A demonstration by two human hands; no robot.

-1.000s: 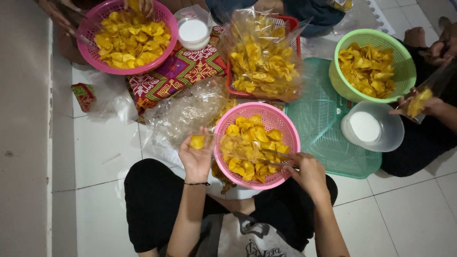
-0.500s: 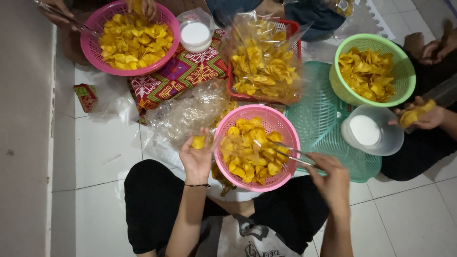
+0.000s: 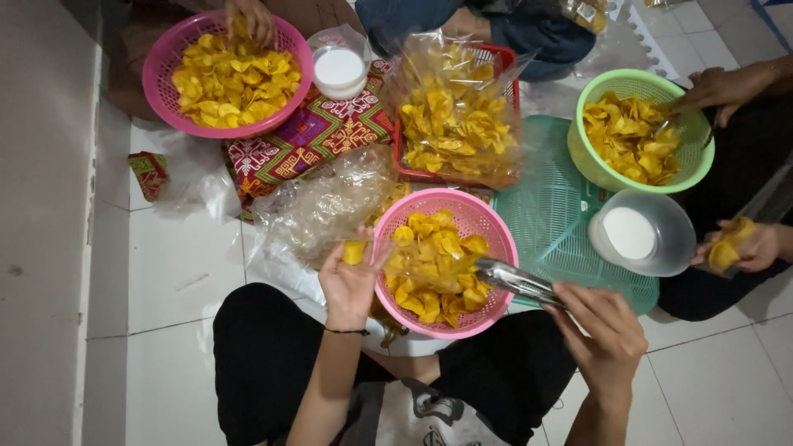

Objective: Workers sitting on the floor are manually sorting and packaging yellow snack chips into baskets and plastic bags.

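Observation:
A pink basket (image 3: 496, 231) full of yellow chips (image 3: 434, 264) sits on my lap. My left hand (image 3: 349, 281) holds a small clear plastic bag (image 3: 363, 252) with a few chips in it at the basket's left rim. My right hand (image 3: 603, 330) grips metal tongs (image 3: 516, 281) whose tips reach into the chips from the right.
Other people's hands work around a second pink basket (image 3: 165, 91), a green basket (image 3: 591, 157) and a red tray (image 3: 508, 62), all holding chips. Two clear tubs of white powder (image 3: 339, 66) (image 3: 632, 233), a teal tray (image 3: 549, 223), a patterned cloth (image 3: 306, 140) and loose plastic bags (image 3: 322, 206) lie on the tiled floor.
My right hand has drawn back to the right and taken up the tongs, which now reach into the basket. My left hand keeps holding the bag by the rim.

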